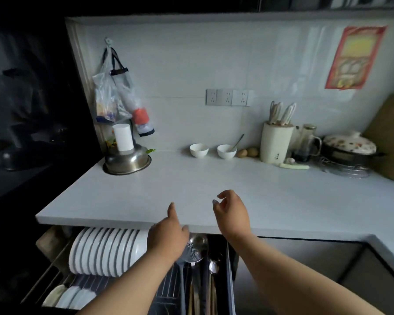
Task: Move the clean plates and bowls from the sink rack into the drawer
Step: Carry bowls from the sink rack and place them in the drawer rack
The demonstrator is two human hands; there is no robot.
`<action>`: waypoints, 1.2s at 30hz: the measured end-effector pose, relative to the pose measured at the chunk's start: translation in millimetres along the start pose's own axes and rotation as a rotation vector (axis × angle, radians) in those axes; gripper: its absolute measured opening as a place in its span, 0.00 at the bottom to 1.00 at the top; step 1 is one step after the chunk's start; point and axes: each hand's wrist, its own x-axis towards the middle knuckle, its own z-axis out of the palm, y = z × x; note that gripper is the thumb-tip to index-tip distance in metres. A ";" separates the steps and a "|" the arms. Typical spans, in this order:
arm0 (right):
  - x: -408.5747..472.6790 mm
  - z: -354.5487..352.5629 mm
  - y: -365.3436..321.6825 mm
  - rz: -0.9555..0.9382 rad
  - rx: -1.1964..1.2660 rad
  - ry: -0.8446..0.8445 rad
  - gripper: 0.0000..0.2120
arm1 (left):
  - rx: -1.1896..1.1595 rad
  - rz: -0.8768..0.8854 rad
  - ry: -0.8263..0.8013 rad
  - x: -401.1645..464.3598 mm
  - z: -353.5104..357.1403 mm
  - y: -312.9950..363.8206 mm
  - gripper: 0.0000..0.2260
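The drawer under the worktop stands pulled out, and a long row of white plates already sits upright on edge in its wire rack, at about seven o'clock from the middle of the view. More white dishes, which may be bowls or small plates, lie lower at about seven o'clock, near the front of the drawer. By the look of it much of the stacking is done, though the sink rack is out of view, so I cannot tell how many pieces are left to fetch.

Both hands are free and carry nothing. The left hand hangs over the drawer at six o'clock, just right of the plate row, fingers loose and one pointing up past the worktop edge. The right hand hovers over the worktop edge at about five o'clock, fingers loosely curled round nothing.

The plates look plain, glossy and evenly spaced, all leaning the same way. Two small white bowls stand on the worktop at twelve o'clock, one with a spoon in it.
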 end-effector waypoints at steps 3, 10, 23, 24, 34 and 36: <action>12.5 -46.8 32.2 0.028 -0.021 0.055 0.09 | -0.014 0.079 -0.030 3.3 20.6 53.2 0.31; 33.5 -157.0 113.9 0.138 -0.078 0.168 0.08 | -0.014 0.254 -0.115 7.3 78.0 178.0 0.25; 36.6 -347.1 266.0 0.352 -0.202 0.362 0.09 | -0.034 0.488 -0.225 -31.6 180.4 392.6 0.21; 34.6 -360.2 274.5 0.370 -0.208 0.382 0.09 | -0.037 0.512 -0.231 -35.0 185.2 407.1 0.21; 1.5 -441.7 339.6 0.555 -0.261 0.510 0.10 | -0.028 0.721 -0.326 -75.3 219.4 499.7 0.20; -6.3 -449.1 349.6 0.597 -0.268 0.518 0.10 | -0.028 0.734 -0.356 -77.1 226.6 509.9 0.20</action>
